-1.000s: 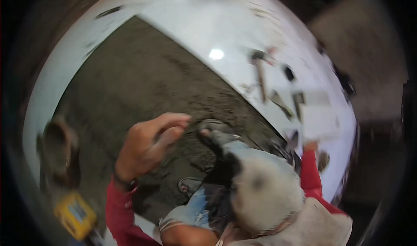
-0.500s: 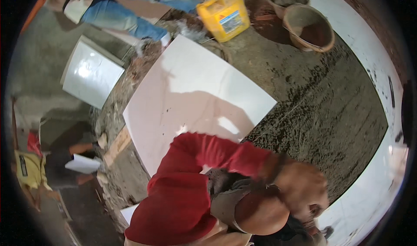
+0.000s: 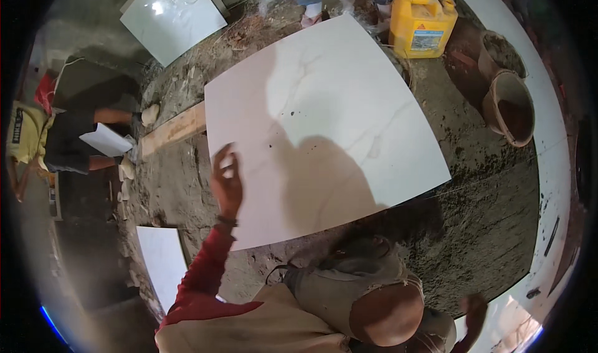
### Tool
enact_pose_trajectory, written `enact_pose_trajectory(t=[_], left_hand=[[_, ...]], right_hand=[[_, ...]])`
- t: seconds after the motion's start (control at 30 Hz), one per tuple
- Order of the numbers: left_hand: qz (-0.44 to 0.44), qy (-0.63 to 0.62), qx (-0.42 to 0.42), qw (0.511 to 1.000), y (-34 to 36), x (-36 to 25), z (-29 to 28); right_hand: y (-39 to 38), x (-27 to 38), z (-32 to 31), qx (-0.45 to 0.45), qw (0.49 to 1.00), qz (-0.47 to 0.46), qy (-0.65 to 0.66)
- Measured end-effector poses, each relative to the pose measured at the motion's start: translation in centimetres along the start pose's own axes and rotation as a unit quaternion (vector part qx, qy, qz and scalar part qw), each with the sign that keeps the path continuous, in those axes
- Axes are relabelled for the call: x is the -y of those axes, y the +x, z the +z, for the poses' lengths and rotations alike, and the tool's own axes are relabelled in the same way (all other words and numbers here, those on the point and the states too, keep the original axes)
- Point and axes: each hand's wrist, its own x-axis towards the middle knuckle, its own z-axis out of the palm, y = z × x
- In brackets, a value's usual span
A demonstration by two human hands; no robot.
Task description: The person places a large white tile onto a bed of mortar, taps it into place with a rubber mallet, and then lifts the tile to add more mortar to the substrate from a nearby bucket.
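Note:
A large white marble-patterned tile (image 3: 336, 110) lies in front of me, with several dark specks and a shadow on it. My left hand (image 3: 228, 182), below a red sleeve and a dark wristband, is at the tile's left edge. Its fingers are bent but apart, and nothing shows between them; whether they touch the tile is unclear. Down at the lower right, my right hand (image 3: 475, 311) is blurred beside my bent leg, its fingers not readable. Grey mortar (image 3: 479, 228) spreads to the right of the tile, a thin line crossing it.
A yellow jerrycan (image 3: 423, 29) and two buckets, the nearer bucket (image 3: 492, 110) and the farther bucket (image 3: 489, 54), stand at far right. White tiles (image 3: 551, 185) border the mortar. Leftward are a wooden board (image 3: 171, 131), another tile (image 3: 159, 253) and a person (image 3: 68, 135) beside a white sheet.
My left arm, which reached across to the right with its hand by my knee, has swung back to the tile's left edge. The view has shifted and turned.

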Motion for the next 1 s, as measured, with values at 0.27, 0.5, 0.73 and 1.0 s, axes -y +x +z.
enact_pose_trajectory(t=[0.27, 0.5, 0.73, 1.0], left_hand=[[-0.267, -0.095, 0.062, 0.957, -2.9, 19.7, -7.7], [-0.187, 0.211, 0.19, 0.94, -0.4, 14.1, -4.7], [-0.068, 0.052, 0.178, 0.98, 1.8, 4.1, 7.0], [-0.07, -0.002, 0.232, 0.97, 0.8, 1.0, 11.3]], right_hand=[[26.0, 29.5, 4.1, -0.182, 0.805, -0.561, -0.057], [27.3, 39.5, 13.5, -0.188, 0.92, -0.317, 0.135], [20.6, 35.9, 7.8, -0.194, 0.944, -0.176, 0.198], [11.8, 21.8, 4.4, -0.16, 0.91, -0.02, 0.383]])
